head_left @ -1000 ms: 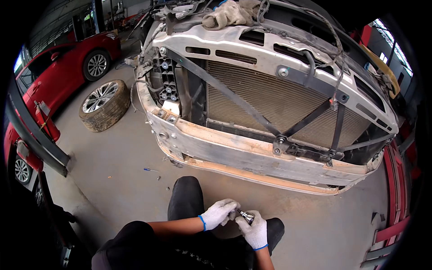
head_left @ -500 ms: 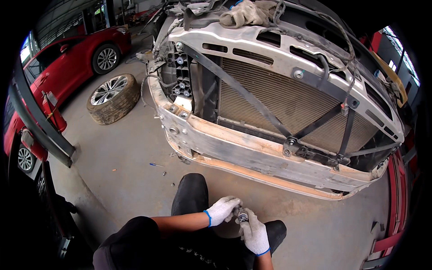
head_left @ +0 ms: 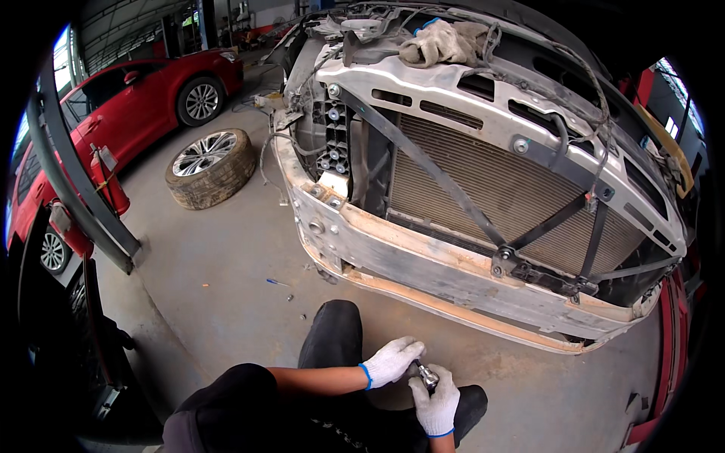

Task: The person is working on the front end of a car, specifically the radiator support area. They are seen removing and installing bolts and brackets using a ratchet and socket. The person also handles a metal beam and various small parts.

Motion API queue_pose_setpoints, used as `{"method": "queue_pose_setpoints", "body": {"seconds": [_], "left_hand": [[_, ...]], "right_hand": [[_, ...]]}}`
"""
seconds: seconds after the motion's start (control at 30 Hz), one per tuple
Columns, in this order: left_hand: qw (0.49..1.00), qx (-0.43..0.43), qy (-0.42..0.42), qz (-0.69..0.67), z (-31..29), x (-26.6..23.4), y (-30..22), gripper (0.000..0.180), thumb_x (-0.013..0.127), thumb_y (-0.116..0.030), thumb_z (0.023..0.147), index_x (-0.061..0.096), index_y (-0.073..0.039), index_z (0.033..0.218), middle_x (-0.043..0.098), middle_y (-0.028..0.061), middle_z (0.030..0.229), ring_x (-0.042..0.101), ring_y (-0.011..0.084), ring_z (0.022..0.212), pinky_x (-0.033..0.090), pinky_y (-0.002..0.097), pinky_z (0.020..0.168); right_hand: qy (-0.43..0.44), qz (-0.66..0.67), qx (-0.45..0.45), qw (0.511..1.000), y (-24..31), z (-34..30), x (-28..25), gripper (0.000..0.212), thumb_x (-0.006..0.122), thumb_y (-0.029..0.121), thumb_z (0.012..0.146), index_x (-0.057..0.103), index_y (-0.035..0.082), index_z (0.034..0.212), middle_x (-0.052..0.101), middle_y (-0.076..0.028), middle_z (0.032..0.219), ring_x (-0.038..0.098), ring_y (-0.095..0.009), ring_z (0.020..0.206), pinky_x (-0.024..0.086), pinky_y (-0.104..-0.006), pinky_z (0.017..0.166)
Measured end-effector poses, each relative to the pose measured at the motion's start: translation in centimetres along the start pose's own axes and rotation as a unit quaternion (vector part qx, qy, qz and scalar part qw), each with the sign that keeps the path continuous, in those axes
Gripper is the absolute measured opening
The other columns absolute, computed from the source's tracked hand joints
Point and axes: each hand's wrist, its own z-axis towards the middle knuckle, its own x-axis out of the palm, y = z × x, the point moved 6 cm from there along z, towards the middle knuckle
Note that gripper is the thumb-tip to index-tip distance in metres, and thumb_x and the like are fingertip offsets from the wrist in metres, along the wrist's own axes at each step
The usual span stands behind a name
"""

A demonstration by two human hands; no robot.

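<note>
My right hand (head_left: 438, 404), in a white knit glove with a blue cuff, is closed around a ratchet wrench (head_left: 428, 376); its shiny chrome head sticks out past the fingers. My left hand (head_left: 394, 361), gloved alike, has its fingers pinched together at the wrench's dark upper end; what exactly lies between those fingertips is hidden. Both hands are held low between my bent knees. In front of them stands a car front with its bumper cover off, showing the pale metal crash beam (head_left: 423, 253) and the radiator (head_left: 483, 170) behind dark diagonal braces.
A loose wheel (head_left: 211, 167) lies on the floor to the left, near a red car (head_left: 140, 94). A fire extinguisher (head_left: 111, 181) hangs by a post. A blue pen-like object (head_left: 277, 282) and small metal pieces lie on the floor. Gloves (head_left: 442, 44) rest atop the car front.
The view has shifted, so the scene sits farther right and lower. My hands have drawn slightly apart, and more of the wrench's chrome head shows between them.
</note>
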Motion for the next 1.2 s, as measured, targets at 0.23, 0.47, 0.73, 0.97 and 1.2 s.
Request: {"method": "queue_pose_setpoints", "body": {"seconds": [0.23, 0.47, 0.73, 0.97, 1.2], "left_hand": [[0.999, 0.044, -0.015, -0.003, 0.5, 1.2, -1.1, 0.033, 0.047, -0.034, 0.102, 0.058, -0.003, 0.106, 0.053, 0.0013, 0.067, 0.041, 0.0084, 0.047, 0.034, 0.0244, 0.042], [0.997, 0.069, 0.033, -0.027, -0.5, 2.3, -3.6, 0.029, 0.046, -0.033, 0.104, 0.053, -0.006, 0.110, 0.053, 0.0016, 0.073, 0.042, 0.0073, 0.049, 0.035, 0.0225, 0.044], [0.961, 0.112, 0.223, -0.117, -0.2, 8.4, -11.2, 0.028, 0.053, -0.033, 0.102, 0.055, -0.009, 0.115, 0.053, -0.0006, 0.077, 0.044, 0.0047, 0.054, 0.035, 0.0186, 0.046], [0.922, 0.104, 0.261, -0.266, 1.8, 14.6, -20.4, 0.024, 0.049, -0.030, 0.105, 0.061, -0.009, 0.109, 0.048, -0.0063, 0.066, 0.035, 0.0010, 0.047, 0.028, 0.0161, 0.040], [0.852, 0.180, 0.376, -0.318, 4.6, 19.5, -28.5, 0.029, 0.044, -0.028, 0.105, 0.061, -0.008, 0.116, 0.063, 0.0031, 0.085, 0.053, 0.0073, 0.057, 0.037, 0.0197, 0.044]], "right_hand": [[-0.004, -0.160, -0.117, 0.980, 1.2, 0.6, -1.0, 0.041, 0.081, 0.016, 0.072, 0.061, 0.005, 0.105, 0.064, -0.011, 0.078, 0.064, -0.031, 0.070, 0.052, -0.0418, 0.062], [-0.044, -0.191, -0.135, 0.971, 1.7, 1.4, -2.4, 0.035, 0.079, 0.010, 0.072, 0.061, 0.006, 0.102, 0.063, -0.010, 0.077, 0.062, -0.027, 0.067, 0.051, -0.0398, 0.063], [-0.266, 0.034, -0.059, 0.962, 0.6, 2.1, -9.2, 0.032, 0.078, 0.007, 0.078, 0.058, 0.003, 0.102, 0.065, -0.010, 0.080, 0.062, -0.020, 0.065, 0.052, -0.0323, 0.062], [-0.357, -0.153, -0.198, 0.900, 7.5, 8.9, -17.2, 0.029, 0.080, 0.013, 0.077, 0.061, 0.005, 0.097, 0.065, -0.011, 0.078, 0.063, -0.028, 0.063, 0.052, -0.0356, 0.059], [-0.417, -0.259, -0.222, 0.842, 11.0, 14.0, -23.5, 0.031, 0.077, 0.018, 0.082, 0.061, 0.004, 0.104, 0.068, -0.013, 0.084, 0.068, -0.030, 0.072, 0.054, -0.0363, 0.065]]}}
